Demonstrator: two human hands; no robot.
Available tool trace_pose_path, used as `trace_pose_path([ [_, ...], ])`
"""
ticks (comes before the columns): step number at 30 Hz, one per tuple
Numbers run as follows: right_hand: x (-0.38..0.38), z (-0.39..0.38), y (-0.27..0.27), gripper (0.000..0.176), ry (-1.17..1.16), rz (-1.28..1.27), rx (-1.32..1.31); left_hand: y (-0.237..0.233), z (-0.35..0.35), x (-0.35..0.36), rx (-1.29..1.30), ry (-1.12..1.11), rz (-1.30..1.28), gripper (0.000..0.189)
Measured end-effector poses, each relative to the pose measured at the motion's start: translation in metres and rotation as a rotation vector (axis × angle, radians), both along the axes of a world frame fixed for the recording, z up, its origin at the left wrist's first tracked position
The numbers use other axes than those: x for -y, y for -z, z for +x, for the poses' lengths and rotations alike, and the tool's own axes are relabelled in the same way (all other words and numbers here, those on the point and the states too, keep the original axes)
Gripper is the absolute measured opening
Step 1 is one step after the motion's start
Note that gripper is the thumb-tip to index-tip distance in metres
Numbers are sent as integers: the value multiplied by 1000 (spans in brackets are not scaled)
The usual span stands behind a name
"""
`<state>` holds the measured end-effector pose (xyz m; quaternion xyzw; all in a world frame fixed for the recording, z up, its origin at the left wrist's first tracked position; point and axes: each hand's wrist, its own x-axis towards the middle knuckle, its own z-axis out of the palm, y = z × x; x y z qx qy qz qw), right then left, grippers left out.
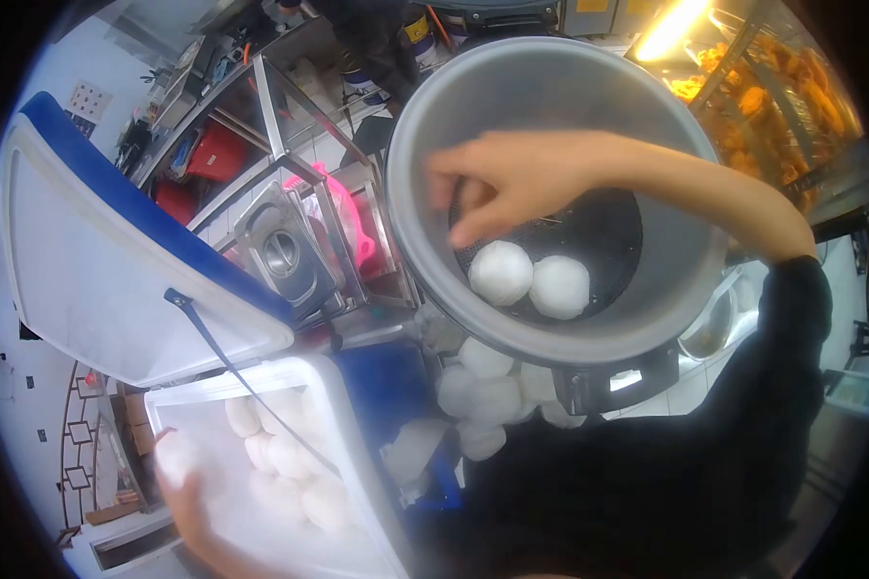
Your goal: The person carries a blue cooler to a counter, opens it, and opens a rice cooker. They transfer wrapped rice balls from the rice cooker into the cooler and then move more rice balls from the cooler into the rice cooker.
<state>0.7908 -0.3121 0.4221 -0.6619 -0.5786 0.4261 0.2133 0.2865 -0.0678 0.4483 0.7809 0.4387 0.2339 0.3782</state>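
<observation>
My right hand (512, 183) is over the mouth of a large grey pot (666, 280). Its fingers are bent and slightly blurred, with the thumb apart from them and nothing between. Below it, two round white balls (501, 273) lie side by side on the pot's dark bottom. At lower left, my left hand (185, 492) reaches into an open cooler box (350, 405). Its fingers curl round a blurred white ball (177, 457), close to the cooler's left wall. Several more white balls (285, 454) are stacked inside, behind a whitish haze.
The cooler's blue-edged lid (116, 251) leans open at left, with a dark strap (241, 376) crossing the opening. More white bundles (488, 396) lie between cooler and pot. Behind are a metal rack (275, 106), a steel lid (280, 251) and a lit case of fried food (763, 96).
</observation>
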Motion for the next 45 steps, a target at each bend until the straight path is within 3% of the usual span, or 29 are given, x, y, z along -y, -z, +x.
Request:
trace_pose_path([
  [2,-1,-34,-30,63,-94,270,-304,-38,70,56,34,157,7,100],
  [4,5,-75,-46,68,-156,625,-500,-39,109,81,63,284,259,98],
  [6,11,-97,-42,68,-67,647,-559,-43,169,123,-24,422,352,95],
  [8,15,-113,-38,70,115,697,-667,-42,235,167,299,-38,-281,103],
  [10,18,-120,-34,72,299,746,-768,-31,247,145,151,624,642,117],
  [11,19,-115,-33,70,344,744,-745,-31,246,146,155,626,645,117],
  [13,22,-89,-31,69,437,699,-591,-35,249,151,142,679,307,135],
  [14,24,-74,-27,69,490,655,-467,-39,240,147,89,655,317,131],
  [15,24,-59,-22,71,551,573,-508,-43,224,138,34,631,325,127],
  [17,21,-23,3,66,679,445,-463,-64,189,116,-150,507,33,102],
  [18,18,-6,23,59,746,396,-378,-68,157,86,-254,661,22,75],
  [20,15,19,58,65,781,241,-256,-72,110,59,-426,599,-276,61],
  [21,12,27,75,67,761,179,-241,-68,100,53,-427,600,-273,61],
  [23,2,32,108,69,740,115,-226,-45,84,39,-768,249,-246,52],
  [26,-15,32,144,71,654,-26,-269,37,37,-15,-762,63,-156,42],
  [28,-25,26,155,80,626,-15,-315,88,20,-37,-730,61,-119,42],
  [31,-23,27,162,83,621,21,-382,143,2,-60,-572,90,-289,47],
  [32,-21,28,165,83,642,44,-404,155,1,-68,-574,190,-217,48],
  [34,-16,21,174,79,672,47,-455,152,13,-64,-574,265,-152,49],
  [36,-17,20,179,75,688,56,-509,128,41,-46,-621,86,-431,47],
  [38,-21,20,183,62,756,-50,-413,138,26,-56,-571,87,-408,46],
  [40,-19,21,153,54,676,-179,-261,139,21,-56,-506,113,-416,46],
  [43,-14,25,156,54,630,-113,-248,112,52,-35,-584,31,-457,53],
  [45,-11,22,159,56,609,-79,-272,118,47,-39,-663,-3,-384,57],
])
